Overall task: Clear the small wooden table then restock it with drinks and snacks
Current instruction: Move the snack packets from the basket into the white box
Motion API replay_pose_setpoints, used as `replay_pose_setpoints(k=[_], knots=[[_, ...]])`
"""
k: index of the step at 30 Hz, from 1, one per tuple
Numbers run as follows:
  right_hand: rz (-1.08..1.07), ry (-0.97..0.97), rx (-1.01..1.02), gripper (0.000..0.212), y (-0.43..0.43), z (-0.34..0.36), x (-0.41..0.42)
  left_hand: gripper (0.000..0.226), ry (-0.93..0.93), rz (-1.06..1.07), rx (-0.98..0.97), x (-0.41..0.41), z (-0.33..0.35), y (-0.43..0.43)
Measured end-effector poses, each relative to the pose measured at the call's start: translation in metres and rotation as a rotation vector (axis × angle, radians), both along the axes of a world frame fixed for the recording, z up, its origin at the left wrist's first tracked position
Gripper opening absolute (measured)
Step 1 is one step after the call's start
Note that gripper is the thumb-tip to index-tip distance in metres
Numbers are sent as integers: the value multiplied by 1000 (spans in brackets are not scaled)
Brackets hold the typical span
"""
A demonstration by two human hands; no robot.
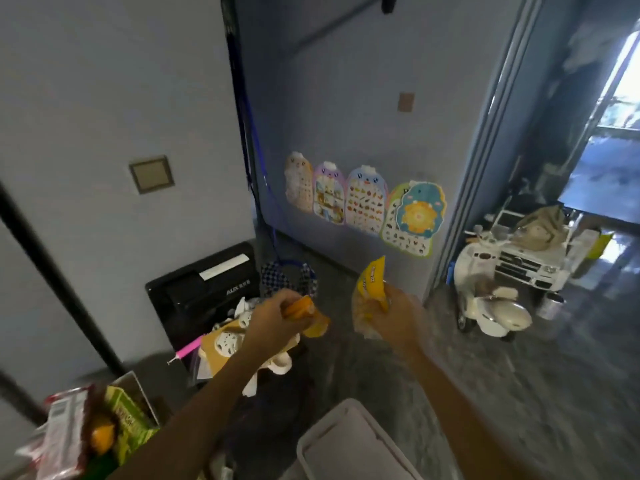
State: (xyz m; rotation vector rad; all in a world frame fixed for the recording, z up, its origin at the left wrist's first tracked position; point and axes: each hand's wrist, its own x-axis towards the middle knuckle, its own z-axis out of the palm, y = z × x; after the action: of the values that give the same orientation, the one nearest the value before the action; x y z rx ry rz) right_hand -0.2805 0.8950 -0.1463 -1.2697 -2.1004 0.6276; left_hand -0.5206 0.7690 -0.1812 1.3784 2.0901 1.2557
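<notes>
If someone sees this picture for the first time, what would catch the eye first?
Most likely the two hands mid-frame, the left hand and right hand each gripping a yellow snack packet. Next, the colourful charts on the wall behind, and the white toy scooter at right.

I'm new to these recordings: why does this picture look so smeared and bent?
Head view: the wide lens bows the door frame; motion blur smears both hands and the yellow packet; daylight glares through the doorway at upper right, while the rest is dim and bluish.

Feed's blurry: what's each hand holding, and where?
Left hand: orange packet, by its end. Right hand: yellow-topped clear snack bag, around its middle.
</notes>
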Motion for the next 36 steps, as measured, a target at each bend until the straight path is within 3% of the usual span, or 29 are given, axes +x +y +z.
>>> replay_pose_setpoints(k=[9, 17, 21, 29, 36], knots=[[237, -9, 69, 20, -46, 36, -82, 43, 24, 250, 74, -46, 37, -107], [576, 16, 16, 13, -122, 27, -184, 45, 66, 608, -3, -85, 43, -242], [661, 1, 48, 21, -169, 15, -246, 44, 95, 730, -35, -110, 39, -309], [841, 53, -20, 18, -262, 8, -356, 40, 69, 821, -54, -193, 15, -394], [819, -29, 2, 23, -298, -33, -428, 46, 25, 823, -96, -258, -10, -419]])
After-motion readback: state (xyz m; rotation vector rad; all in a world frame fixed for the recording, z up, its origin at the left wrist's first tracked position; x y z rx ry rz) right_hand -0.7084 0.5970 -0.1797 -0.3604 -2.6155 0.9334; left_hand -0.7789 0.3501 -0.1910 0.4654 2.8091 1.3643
